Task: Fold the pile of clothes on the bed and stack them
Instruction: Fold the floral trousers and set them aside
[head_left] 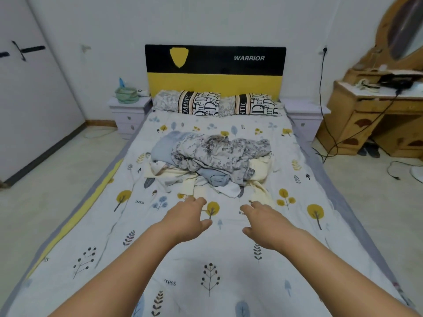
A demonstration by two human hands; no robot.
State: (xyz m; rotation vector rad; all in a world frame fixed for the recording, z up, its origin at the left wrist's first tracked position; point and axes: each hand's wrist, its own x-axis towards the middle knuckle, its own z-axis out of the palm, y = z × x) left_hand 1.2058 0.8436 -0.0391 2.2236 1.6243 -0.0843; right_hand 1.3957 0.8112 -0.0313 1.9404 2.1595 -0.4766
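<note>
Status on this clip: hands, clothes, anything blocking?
Left hand and right hand open, reaching, holding nothing. Clothes pile unfolded mid-bed, fingertips near its cream edge. Nothing in the way.

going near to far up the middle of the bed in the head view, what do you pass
hands, left hand and right hand, both reaching forward over the bedsheet → pile of clothes → pillows → headboard

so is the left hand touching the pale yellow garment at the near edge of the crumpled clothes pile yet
Cannot tell. In the head view the left hand has its fingertips right at the pale yellow garment, but neither contact nor a gap shows plainly.
</note>
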